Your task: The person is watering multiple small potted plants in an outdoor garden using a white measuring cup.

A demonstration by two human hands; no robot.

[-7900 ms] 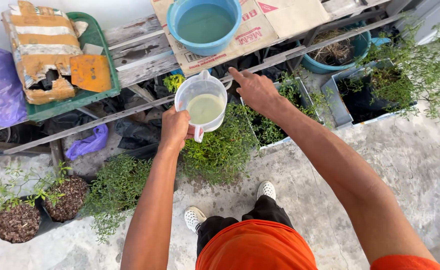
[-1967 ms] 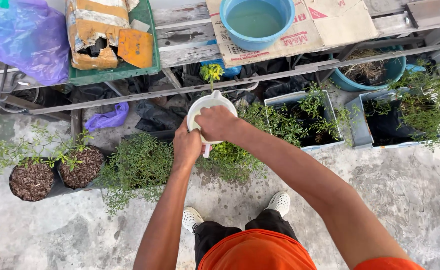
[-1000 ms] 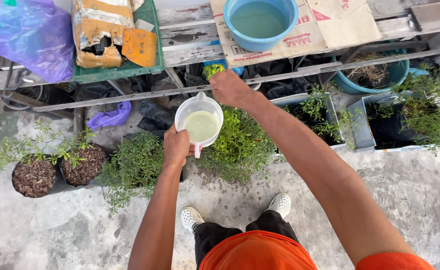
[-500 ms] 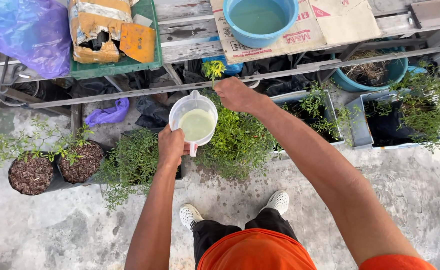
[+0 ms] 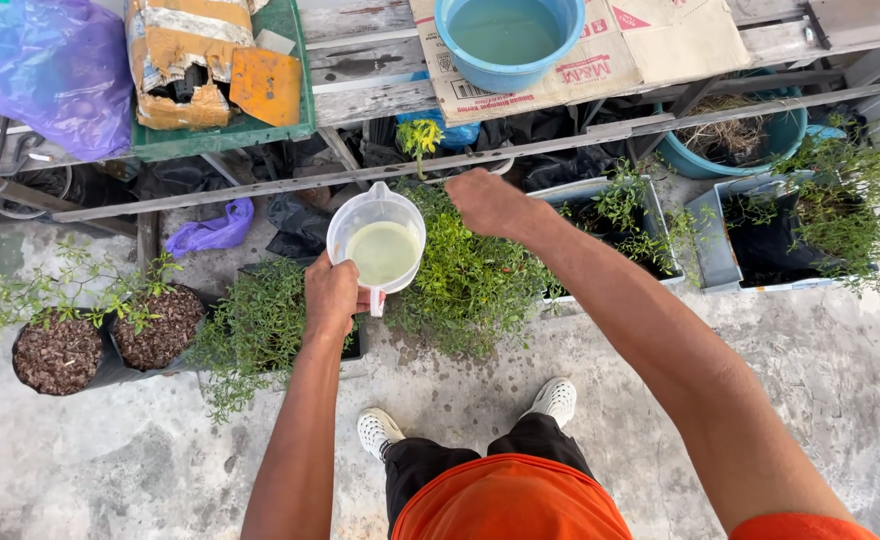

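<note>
Jug was in the left hand, fingers clenched round its handle, held roughly level above the bushy green plant on the concrete floor. Clear plastic, spout pointing away from the person, pale yellow-green liquid filling a good part of it. No stream visible leaving the spout.

Right hand hovered just right of the jug, over the same plant, fingers curled in loosely, back of the hand up. Could not tell whether anything sat inside the curl; nothing showed.

Progress, as a judgement: jug looked far from empty, so most of the liquid was left to hand out. Could not tell from the soil or leaves which plants had been wetted already.

Around it: blue basin with more pale liquid sat on flattened cardboard on the wooden tabletop, well above the jug. Green tray with a torn paper sack to the left on the same tabletop, purple plastic bag beside it. Two black pots with mulch at far left, low shrub between them and the jug. Grey rectangular planters with thin seedlings to the right, teal tub behind them under the tabletop.
</note>
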